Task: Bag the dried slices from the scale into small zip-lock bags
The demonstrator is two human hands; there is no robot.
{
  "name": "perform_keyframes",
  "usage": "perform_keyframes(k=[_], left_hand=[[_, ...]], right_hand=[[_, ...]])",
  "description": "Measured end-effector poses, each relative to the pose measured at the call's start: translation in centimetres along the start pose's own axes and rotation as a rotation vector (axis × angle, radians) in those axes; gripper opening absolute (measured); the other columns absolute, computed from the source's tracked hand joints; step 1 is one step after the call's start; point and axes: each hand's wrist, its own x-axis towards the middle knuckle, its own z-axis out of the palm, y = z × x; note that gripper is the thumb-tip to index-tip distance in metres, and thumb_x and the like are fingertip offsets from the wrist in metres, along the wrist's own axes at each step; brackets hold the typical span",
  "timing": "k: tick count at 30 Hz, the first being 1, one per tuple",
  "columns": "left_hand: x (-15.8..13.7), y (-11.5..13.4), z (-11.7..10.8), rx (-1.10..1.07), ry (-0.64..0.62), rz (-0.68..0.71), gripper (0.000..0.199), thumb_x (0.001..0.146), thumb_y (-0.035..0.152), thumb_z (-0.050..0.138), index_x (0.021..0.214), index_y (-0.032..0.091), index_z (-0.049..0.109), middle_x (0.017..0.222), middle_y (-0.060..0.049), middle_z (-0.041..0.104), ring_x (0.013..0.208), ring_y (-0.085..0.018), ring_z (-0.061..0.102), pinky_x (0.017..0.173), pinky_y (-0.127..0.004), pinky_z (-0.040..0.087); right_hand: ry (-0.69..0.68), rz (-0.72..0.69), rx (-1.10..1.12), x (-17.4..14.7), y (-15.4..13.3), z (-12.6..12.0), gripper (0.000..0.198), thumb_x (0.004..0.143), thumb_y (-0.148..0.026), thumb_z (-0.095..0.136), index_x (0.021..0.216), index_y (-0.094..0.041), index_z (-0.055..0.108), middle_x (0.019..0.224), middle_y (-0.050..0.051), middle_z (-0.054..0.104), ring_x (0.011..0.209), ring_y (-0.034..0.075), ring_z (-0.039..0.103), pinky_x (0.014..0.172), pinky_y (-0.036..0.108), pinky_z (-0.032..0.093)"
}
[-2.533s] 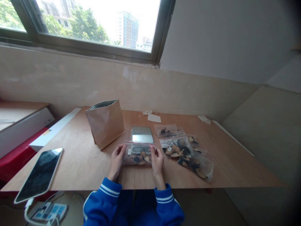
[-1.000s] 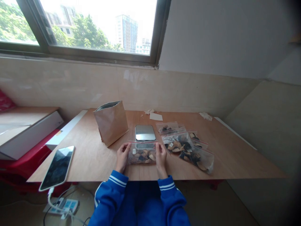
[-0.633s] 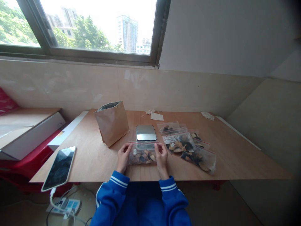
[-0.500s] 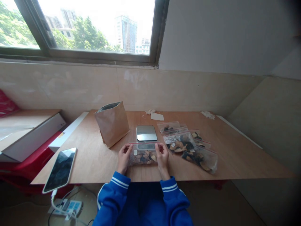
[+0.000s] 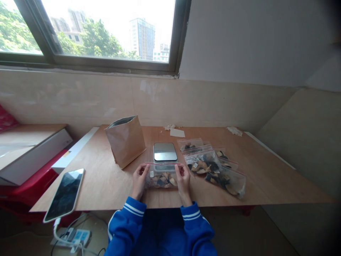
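Between my hands is a clear zip bag (image 5: 161, 179) with a red strip along its top and brown and dark dried pieces inside. My left hand (image 5: 139, 179) pinches its upper left corner. My right hand (image 5: 183, 179) pinches the upper right corner, thumb on the near face. A small white label shows on the bag's left part. Just behind it lies a flat silver kitchen scale (image 5: 165, 152), its front part seen through the clear plastic. To the left stands a brown paper pouch (image 5: 126, 142), its top gaping and its lining silvery.
Several filled zip bags (image 5: 207, 164) lie overlapping on the right of the wooden table (image 5: 266, 177). A phone (image 5: 64, 195) with a white cable overhangs the left front edge. A white card (image 5: 177, 132) and crumpled scraps (image 5: 234, 131) lie at the back. A power strip (image 5: 76, 236) sits below.
Both hands keep their pinch on the zip bag, which looks slightly flatter at its top. The whole view has shifted a little; nothing else has visibly moved.
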Motion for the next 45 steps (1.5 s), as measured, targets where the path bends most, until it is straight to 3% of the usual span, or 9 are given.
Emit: perform_keyframes(k=[7,12,25,45], left_hand=[[-0.4,0.8,0.1,-0.035,-0.128,-0.069,0.034,0.075,0.046,0.069,0.089,0.015,0.071,0.083,-0.004,0.07,0.078,-0.017,0.061,0.072,-0.026,0.047],[-0.4,0.8,0.1,-0.039,-0.119,-0.079,0.034,0.075,0.046,0.07,0.088,0.015,0.071,0.083,-0.005,0.07,0.078,-0.017,0.062,0.071,-0.026,0.048],[-0.4,0.7,-0.1,0.001,-0.09,-0.051,0.033,0.073,0.044,0.072,0.087,0.014,0.071,0.082,-0.005,0.071,0.077,-0.017,0.062,0.071,-0.025,0.047],[-0.5,1.3,0.1,-0.012,-0.12,-0.072,0.034,0.074,0.045,0.071,0.09,0.014,0.072,0.086,-0.007,0.072,0.081,-0.019,0.064,0.071,-0.026,0.048]], right_hand=[[-0.122,0.089,0.052,-0.1,-0.6,0.3,0.027,0.079,-0.044,0.066,0.083,-0.018,0.065,0.078,0.004,0.068,0.075,0.018,0.064,0.07,0.03,0.052],[-0.144,0.089,0.049,-0.1,-0.8,0.4,0.026,0.079,-0.043,0.066,0.085,-0.017,0.068,0.081,0.005,0.071,0.079,0.02,0.066,0.075,0.032,0.054],[-0.071,0.056,0.006,-0.2,-0.9,0.4,0.03,0.078,-0.046,0.067,0.08,-0.016,0.067,0.072,0.004,0.068,0.069,0.017,0.063,0.065,0.029,0.052],[-0.104,0.077,0.032,-0.3,-0.7,0.3,0.03,0.081,-0.047,0.064,0.083,-0.018,0.065,0.076,0.004,0.068,0.072,0.016,0.064,0.069,0.029,0.053]])
